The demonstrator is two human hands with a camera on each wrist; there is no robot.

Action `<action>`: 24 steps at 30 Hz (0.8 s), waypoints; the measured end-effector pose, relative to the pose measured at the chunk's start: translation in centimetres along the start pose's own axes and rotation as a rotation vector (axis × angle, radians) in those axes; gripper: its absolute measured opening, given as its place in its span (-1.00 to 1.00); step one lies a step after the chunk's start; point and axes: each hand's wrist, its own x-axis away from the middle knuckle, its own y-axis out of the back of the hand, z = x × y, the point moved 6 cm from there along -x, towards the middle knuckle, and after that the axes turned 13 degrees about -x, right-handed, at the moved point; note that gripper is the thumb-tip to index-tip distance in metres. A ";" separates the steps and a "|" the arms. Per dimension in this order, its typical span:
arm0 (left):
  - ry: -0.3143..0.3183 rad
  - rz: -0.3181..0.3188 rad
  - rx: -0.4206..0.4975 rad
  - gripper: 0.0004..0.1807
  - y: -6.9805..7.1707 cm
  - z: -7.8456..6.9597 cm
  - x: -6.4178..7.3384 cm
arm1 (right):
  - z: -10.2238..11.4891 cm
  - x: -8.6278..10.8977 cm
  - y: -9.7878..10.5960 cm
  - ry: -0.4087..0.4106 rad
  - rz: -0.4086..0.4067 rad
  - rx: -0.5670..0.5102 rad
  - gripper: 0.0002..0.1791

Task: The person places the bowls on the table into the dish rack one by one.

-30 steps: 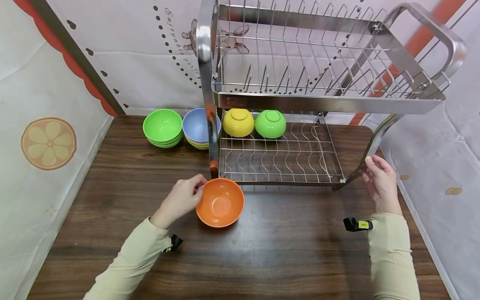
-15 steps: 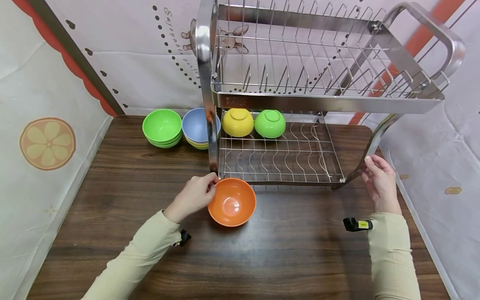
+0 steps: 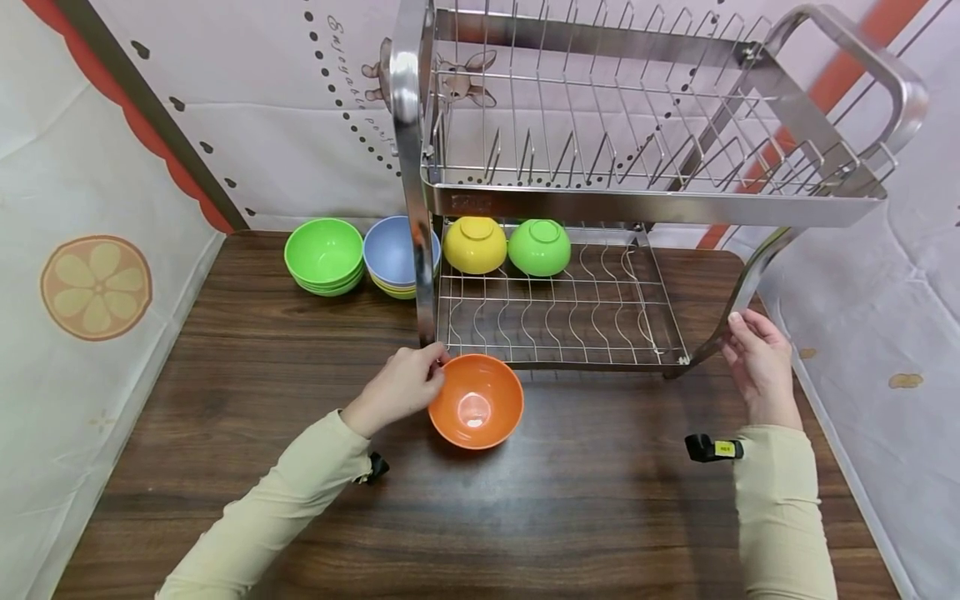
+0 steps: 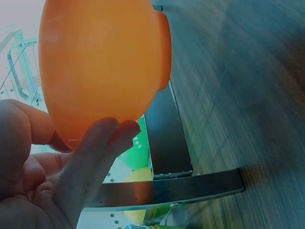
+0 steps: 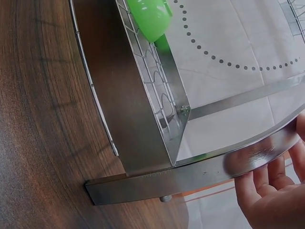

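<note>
My left hand pinches the rim of an orange bowl, thumb inside and fingers on its outer wall. The bowl faces up just in front of the rack's lower front edge. In the left wrist view the orange bowl shows its side and foot, raised over the table. My right hand grips the right leg of the metal dish rack; in the right wrist view its fingers curl round that leg. On the lower tier sit an upturned yellow bowl and an upturned green bowl.
Left of the rack stand a stack of green bowls and a stack topped by a blue bowl, partly behind the rack's left leg. The rack's upper tier overhangs the lower one. Patterned white cloth walls border the wooden table.
My left hand has moved right with the orange bowl, along the rack's front edge, and the bowl has come slightly away from the viewer. My right hand stays on the rack leg.
</note>
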 end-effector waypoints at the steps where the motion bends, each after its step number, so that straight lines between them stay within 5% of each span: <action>1: -0.003 0.002 0.000 -0.88 -0.1 -0.1 -0.1 | 0.0 0.0 0.0 0.002 -0.001 0.010 -0.93; 8: -0.027 0.013 0.013 -0.90 -0.5 -0.5 -0.5 | 0.1 0.6 0.0 0.078 -0.116 0.054 -0.83; 14: -0.028 0.016 -0.001 -0.89 -0.7 -0.6 -0.8 | 1.1 2.9 -2.0 0.509 -0.261 0.267 -0.60; 17: -0.035 0.020 -0.005 -0.89 -0.7 -0.7 -1.0 | 0.9 4.8 -4.1 0.683 -0.158 0.393 -0.49; 21: -0.042 0.032 -0.010 -0.90 -0.7 -1.1 -1.2 | -0.9 7.2 -7.3 0.720 0.108 0.496 -0.40; 24: -0.040 0.043 -0.010 -0.90 -0.7 -1.3 -1.3 | -3.0 8.8 -9.5 0.720 0.332 0.691 -0.40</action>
